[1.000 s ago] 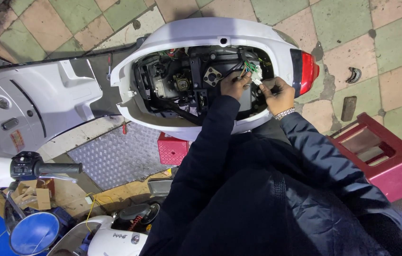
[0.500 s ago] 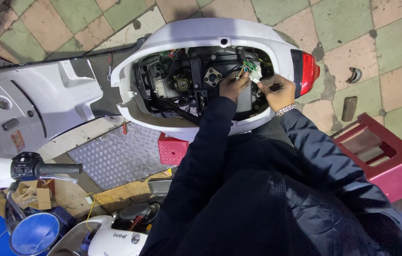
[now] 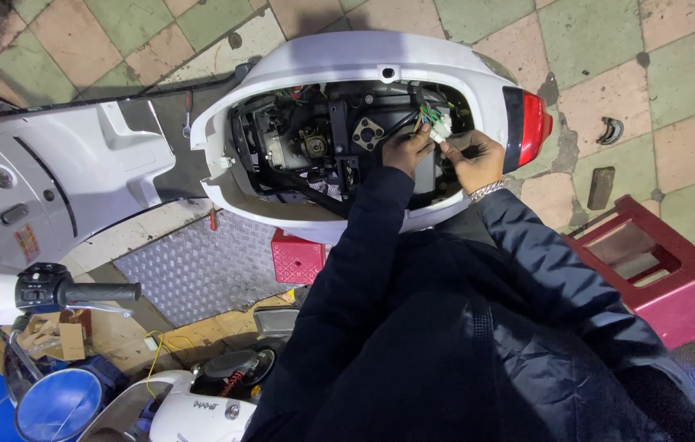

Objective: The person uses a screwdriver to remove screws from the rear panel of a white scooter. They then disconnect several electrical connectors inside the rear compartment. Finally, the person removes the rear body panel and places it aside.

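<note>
From the head view, both hands were down in the open rear of the white scooter (image 3: 347,61). The left hand (image 3: 407,150) had its fingers pinched shut on the wire bundle (image 3: 425,115), while the right hand (image 3: 476,160) closed its fingers on the white plug (image 3: 442,128). The step looked like joining the plug; next would call for lining it up squarely. Against the earlier frames, the hands had barely shifted.

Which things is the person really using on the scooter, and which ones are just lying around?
In use:
left hand
right hand
white plug with coloured wires
open scooter body

Lying about:
red stool
small red crate
screwdriver
handlebar grip
blue mirror
</note>
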